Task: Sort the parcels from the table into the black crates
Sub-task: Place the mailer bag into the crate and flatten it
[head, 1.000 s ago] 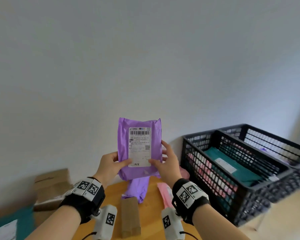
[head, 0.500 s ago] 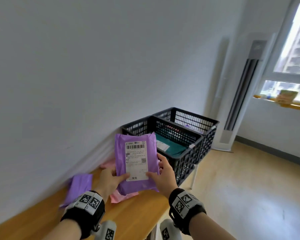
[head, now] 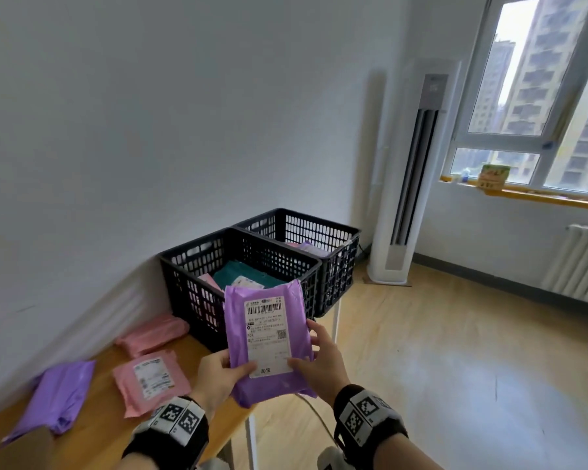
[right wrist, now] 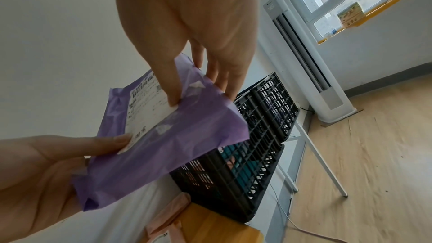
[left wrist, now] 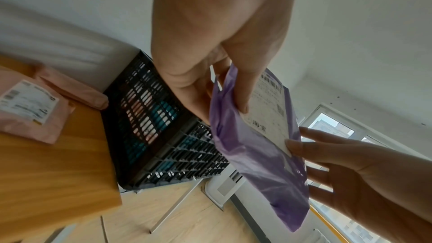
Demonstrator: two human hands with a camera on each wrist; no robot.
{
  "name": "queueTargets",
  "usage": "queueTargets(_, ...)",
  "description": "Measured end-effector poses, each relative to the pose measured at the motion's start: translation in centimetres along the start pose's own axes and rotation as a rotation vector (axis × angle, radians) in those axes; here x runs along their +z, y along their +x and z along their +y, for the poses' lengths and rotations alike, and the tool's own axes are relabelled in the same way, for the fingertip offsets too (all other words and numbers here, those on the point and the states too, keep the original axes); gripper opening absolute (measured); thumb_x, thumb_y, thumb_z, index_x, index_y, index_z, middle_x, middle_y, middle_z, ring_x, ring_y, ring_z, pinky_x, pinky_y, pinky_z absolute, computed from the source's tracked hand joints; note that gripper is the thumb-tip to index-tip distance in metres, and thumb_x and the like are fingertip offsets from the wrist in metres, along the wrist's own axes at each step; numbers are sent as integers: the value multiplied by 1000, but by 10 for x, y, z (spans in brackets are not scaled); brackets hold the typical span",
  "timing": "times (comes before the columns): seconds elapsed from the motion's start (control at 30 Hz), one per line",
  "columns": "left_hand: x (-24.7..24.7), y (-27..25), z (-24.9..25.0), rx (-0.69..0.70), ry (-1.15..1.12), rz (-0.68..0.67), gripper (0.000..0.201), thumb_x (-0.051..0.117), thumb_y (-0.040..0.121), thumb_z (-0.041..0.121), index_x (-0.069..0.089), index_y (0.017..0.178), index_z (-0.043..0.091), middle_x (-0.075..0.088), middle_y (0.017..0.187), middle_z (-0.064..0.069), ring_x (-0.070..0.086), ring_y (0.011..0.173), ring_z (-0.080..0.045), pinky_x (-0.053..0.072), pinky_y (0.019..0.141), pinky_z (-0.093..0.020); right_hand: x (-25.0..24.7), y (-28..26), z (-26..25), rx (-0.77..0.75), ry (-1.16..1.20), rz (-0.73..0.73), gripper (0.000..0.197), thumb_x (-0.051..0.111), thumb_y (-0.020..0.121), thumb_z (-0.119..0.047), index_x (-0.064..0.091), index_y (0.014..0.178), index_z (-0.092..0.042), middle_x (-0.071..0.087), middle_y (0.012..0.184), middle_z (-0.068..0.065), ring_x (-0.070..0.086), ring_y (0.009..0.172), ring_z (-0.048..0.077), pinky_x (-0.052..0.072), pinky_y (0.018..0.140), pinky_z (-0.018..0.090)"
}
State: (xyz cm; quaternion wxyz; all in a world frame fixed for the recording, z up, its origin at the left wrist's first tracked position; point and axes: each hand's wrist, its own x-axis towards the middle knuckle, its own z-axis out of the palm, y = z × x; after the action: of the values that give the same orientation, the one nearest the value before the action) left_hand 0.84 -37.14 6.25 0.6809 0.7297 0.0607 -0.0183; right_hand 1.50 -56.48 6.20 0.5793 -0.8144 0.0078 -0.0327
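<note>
I hold a purple parcel point(head: 269, 337) with a white label upright in both hands, just in front of the near black crate point(head: 197, 262). My left hand point(head: 228, 368) pinches its lower left edge, thumb on the label. My right hand point(head: 318, 354) pinches the lower right edge, thumb on the front and fingers behind. The left wrist view shows the parcel point(left wrist: 257, 163) in front of the crate wall point(left wrist: 151, 136). The near crate holds a teal and a pink parcel. The far crate point(head: 323, 232) holds a pale purple one.
On the wooden table point(head: 109, 432) lie two pink parcels point(head: 150, 381) point(head: 153, 334) and another purple parcel point(head: 58, 398). The table's right edge ends just under my hands, with wood floor point(head: 455, 368) beyond. A white standing air conditioner point(head: 411, 184) is past the crates.
The view has swung right, from the table to the crates. Both hands have carried the purple parcel right and lower, up to the near crate, with the same grip.
</note>
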Motion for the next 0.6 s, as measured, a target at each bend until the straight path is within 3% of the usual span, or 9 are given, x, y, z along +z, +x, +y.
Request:
queueTargets(0.2,95,-1,5,-7,19,57,16,73,77,-3,66,84,9,69,79,-3,64,65,-9,48,47,-15,-83,21,36,12,14,-52,76,73,74,1,38,137,-25,56,117,2,61,101,18,58,80,33)
queueTargets(0.43,182,25,6,-28,92,53,16,73,77,-3,64,81,9,68,79,-3,64,71,-18,48,52,-18,-158,53,74,66,54,-40,79,72,73,4,38,138,-25,55,119,2,61,103,20,59,77,32)
queueTargets(0.6,224,77,8,-41,164,-4,19,74,77,-3,62,78,11,67,76,-5,63,68,-16,48,54,-22,-194,97,95,96,58,-2,81,72,72,5,38,139,-25,53,123,1,59,106,19,59,76,32)
